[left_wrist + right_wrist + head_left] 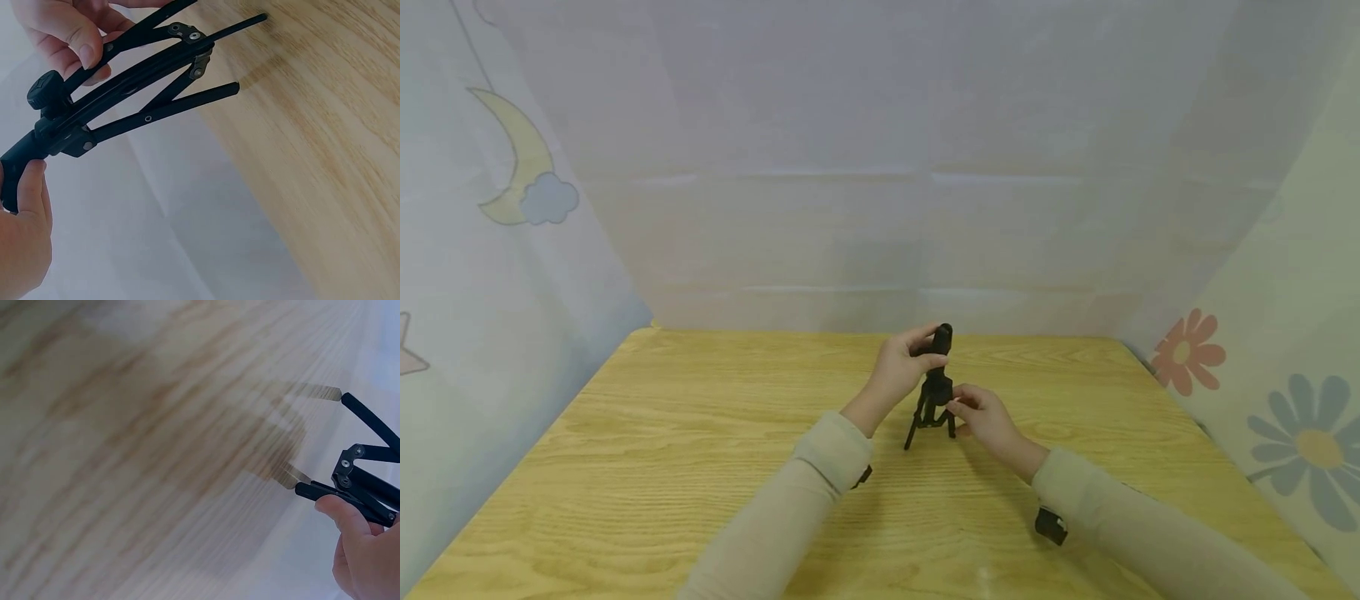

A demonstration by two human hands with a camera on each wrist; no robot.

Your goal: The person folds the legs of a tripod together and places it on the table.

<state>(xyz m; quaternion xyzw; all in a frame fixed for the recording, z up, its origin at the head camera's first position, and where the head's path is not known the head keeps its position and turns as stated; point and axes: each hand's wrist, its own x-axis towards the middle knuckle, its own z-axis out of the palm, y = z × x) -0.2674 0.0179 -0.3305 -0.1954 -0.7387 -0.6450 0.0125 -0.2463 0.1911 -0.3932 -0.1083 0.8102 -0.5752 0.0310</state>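
A small black tripod (937, 387) stands near upright over the middle of the table, its legs partly spread and joined by hinged braces. My left hand (898, 364) grips its upper part, thumb and fingers on either side. Lower down, my right hand (991, 425) pinches one leg (362, 505) between thumb and fingers. A ridged black knob (45, 90) sticks out from the tripod body, above the right hand's fingers. In the right wrist view, the leg ends come right at their reflections on the tabletop. The left fingers behind the tripod's top are partly hidden.
The wood-grain table (700, 433) reaches back to a pale hanging cloth (880, 242). Printed side panels stand left and right, one with a moon (523, 158), the other with flowers (1318, 448). A small black device (1051, 526) sits under the right sleeve.
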